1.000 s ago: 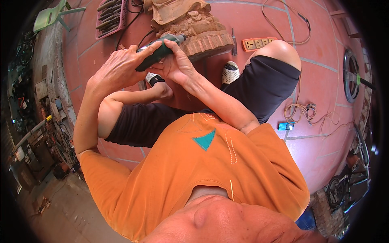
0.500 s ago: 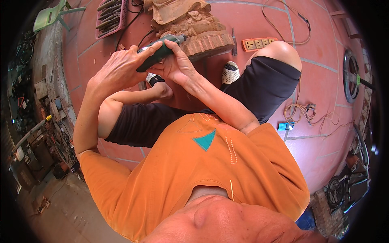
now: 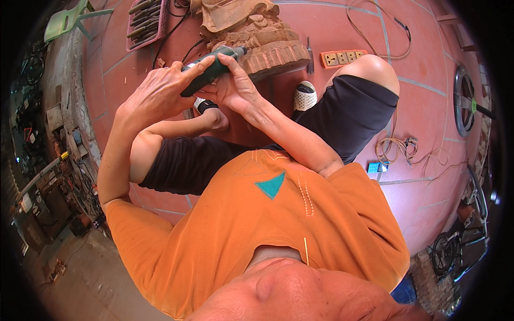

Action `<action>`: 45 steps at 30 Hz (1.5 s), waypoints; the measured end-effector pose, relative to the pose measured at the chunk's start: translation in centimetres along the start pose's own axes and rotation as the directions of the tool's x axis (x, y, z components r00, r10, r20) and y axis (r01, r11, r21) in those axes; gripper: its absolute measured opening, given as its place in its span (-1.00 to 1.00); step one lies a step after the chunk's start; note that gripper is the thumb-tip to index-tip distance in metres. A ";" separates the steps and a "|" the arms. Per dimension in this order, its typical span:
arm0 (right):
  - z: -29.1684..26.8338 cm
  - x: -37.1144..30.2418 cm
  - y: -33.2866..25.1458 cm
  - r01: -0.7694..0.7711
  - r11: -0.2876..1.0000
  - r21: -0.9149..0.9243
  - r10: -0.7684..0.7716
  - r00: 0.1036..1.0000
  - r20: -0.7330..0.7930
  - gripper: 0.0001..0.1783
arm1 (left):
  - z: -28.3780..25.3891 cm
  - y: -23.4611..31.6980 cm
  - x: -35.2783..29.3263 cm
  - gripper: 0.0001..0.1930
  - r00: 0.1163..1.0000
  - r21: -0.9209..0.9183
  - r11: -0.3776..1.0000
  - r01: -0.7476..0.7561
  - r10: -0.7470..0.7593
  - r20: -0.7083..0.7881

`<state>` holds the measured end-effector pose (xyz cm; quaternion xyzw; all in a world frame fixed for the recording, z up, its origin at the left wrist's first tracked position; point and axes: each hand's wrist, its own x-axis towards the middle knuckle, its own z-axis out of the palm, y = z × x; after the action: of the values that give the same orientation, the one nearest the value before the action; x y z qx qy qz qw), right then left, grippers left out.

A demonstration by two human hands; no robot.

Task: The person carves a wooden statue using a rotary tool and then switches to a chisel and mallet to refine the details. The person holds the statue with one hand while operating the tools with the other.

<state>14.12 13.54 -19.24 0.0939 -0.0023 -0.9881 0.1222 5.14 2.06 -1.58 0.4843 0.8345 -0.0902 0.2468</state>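
Both hands close around one dark green power tool [image 3: 214,69]: the left hand [image 3: 155,88] wraps it from the left, fingers laid along its body, while the right hand [image 3: 238,91] grips it from the other side, thumb on top. The tool sits just before a brown carving [image 3: 251,36], its tip at the carving's ridged base (whether the two touch, I cannot tell).

A pink basket [image 3: 147,44] full of long, dark hand tools [image 3: 145,21] lies beyond the left hand, near a black cord. To the right of the base, a thin tool [image 3: 309,60] lies on the tiled floor [image 3: 428,101] beside an orange socket strip [image 3: 342,58]. The right knee crowds close to that strip, and a white slipper [image 3: 305,98] sits just below the base. A green chair [image 3: 63,22] stands at the upper left.
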 end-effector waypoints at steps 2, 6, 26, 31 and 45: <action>0.0 0.0 0.1 -0.003 1.000 0.005 0.003 1.000 -0.004 -0.46 | -0.1 0.1 0.0 -0.05 1.000 -0.006 1.000 0.005 -0.005 0.007; 0.1 0.1 0.0 -0.004 1.000 0.004 0.004 1.000 -0.008 -0.48 | 0.0 0.1 0.0 -0.04 1.000 -0.006 1.000 0.006 -0.006 0.003; 0.8 0.0 0.2 0.013 1.000 -0.005 -0.013 1.000 -0.017 -0.49 | -0.1 -0.5 -0.2 -0.05 0.999 0.012 1.000 -0.011 0.011 -0.030; 0.6 0.2 0.2 0.025 1.000 -0.007 -0.025 0.999 -0.043 -0.47 | 0.0 -0.7 0.0 -0.05 0.999 -0.015 0.999 -0.032 0.032 -0.029; 1.7 -0.1 -0.1 0.043 0.999 -0.006 -0.043 0.997 -0.059 -0.51 | -0.2 -0.8 0.0 -0.05 0.995 -0.027 0.998 -0.052 0.049 -0.082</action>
<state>13.93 13.62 -17.59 0.1230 0.0055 -0.9872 0.1012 4.37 1.69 -1.42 0.5048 0.8326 -0.0519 0.2221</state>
